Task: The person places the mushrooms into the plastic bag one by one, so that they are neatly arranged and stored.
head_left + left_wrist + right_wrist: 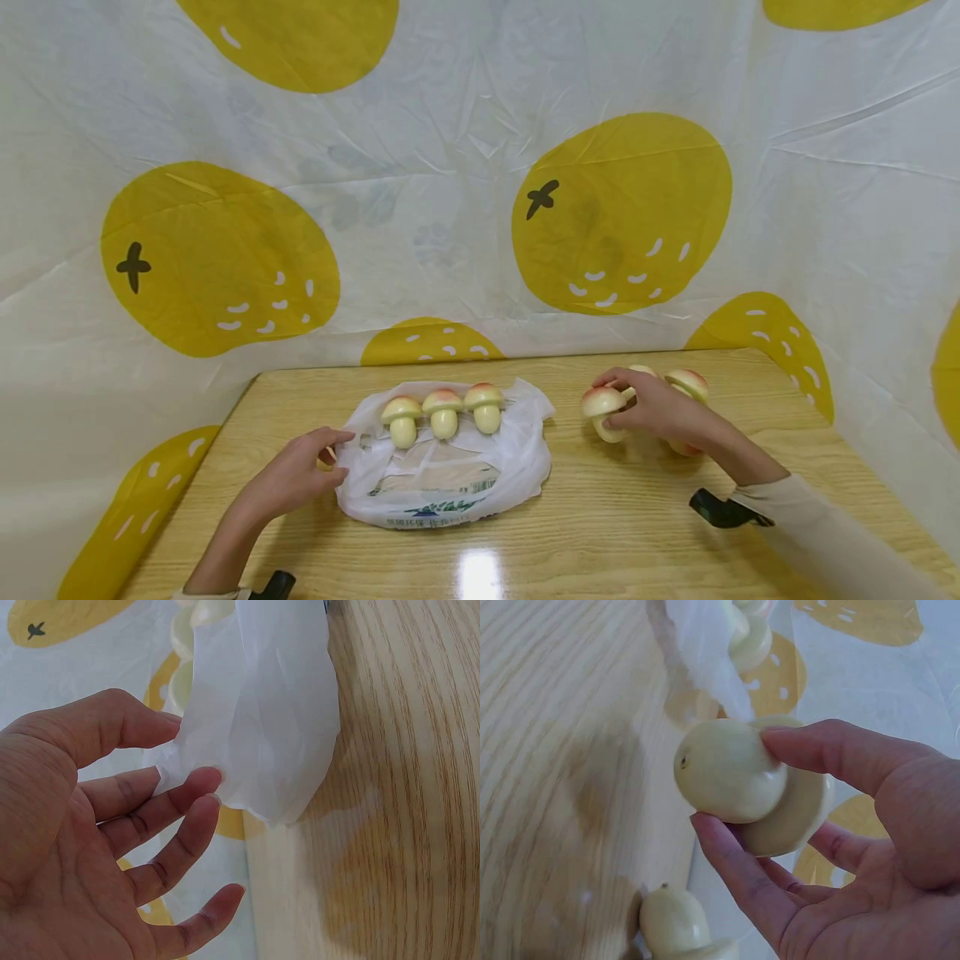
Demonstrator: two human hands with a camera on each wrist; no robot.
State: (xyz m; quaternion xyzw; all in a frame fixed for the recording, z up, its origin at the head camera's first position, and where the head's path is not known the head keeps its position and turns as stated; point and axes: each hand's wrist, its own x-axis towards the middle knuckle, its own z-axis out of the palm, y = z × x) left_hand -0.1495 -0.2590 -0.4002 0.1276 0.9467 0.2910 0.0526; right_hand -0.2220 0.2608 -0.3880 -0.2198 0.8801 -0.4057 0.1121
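Observation:
On the table, a white plastic bag [517, 467] lies spread with printing along its near side. Three glossy toy mushrooms [443, 414] with reddish caps lie in a row on its far part. My left hand [288, 479] is at the bag's left edge. In the left wrist view the bag's rim passes between its fingers, and the thumb and index tips are partly hidden by the plastic. To the right of the bag, my right hand [663, 408] pinches a toy mushroom [731, 772] by its stem between thumb and fingers, cap facing away.
More toy mushrooms [688, 384] lie around and behind my right hand, partly covered by it. The wooden table [600, 533] ends against a white curtain [442, 250] printed with yellow fruit. Dark wrist mounts [723, 508] sit on both forearms.

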